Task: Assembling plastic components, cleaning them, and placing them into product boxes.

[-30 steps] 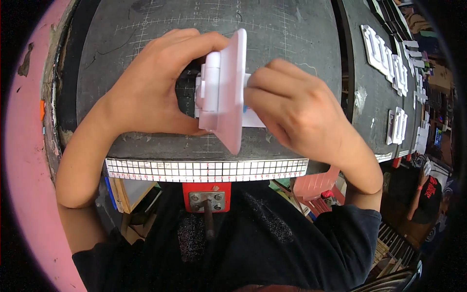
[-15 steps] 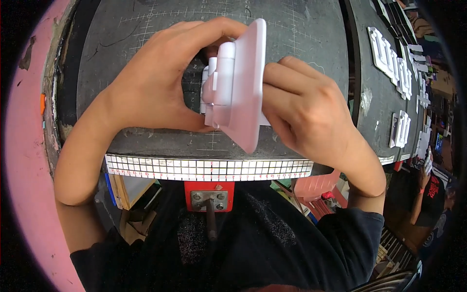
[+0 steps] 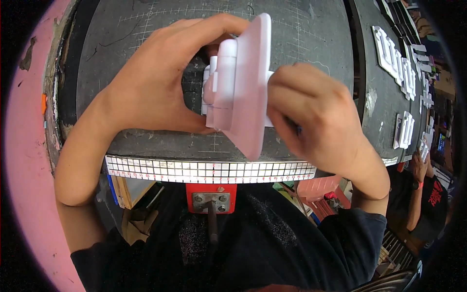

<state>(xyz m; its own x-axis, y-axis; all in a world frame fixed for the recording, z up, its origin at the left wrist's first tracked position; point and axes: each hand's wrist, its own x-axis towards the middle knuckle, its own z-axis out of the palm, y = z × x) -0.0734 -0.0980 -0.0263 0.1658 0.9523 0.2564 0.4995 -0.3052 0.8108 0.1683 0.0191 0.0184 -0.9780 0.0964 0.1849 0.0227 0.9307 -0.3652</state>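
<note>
At the far left a pink surface [image 3: 29,160] is bordering the dark bench [image 3: 311,46]. Next to it the left hand [image 3: 158,78] is reaching in over the bench, its thumb and fingers spread in a wide grip and holding the white plastic piece [image 3: 249,92] from its left side, fingers at the far end and thumb at the near end. Compared with a second ago, the piece is sitting further to the right and looking larger in view, and the left hand is following it. It is now being held above the middle of the bench, between the two hands, behind the marked strip [image 3: 211,170] along the front edge. Its flat panel is standing nearly on edge, the long axis running from the far side of the bench toward the person's body, with the far end leaning slightly right; the rounded, tube-like parts are pointing left into the left hand's hollow, and the panel's back is facing right. There the right hand [image 3: 318,114] is keeping its fingers curled close against white plastic showing behind the panel, having shifted right as well; what its grip is enclosing, one cannot tell. Further right, flat white parts [image 3: 387,54] are lying on the adjoining dark surface, and beyond them a co-worker's hand [image 3: 419,170] is now holding a whitish object [image 3: 426,145] higher in view than before.
</note>
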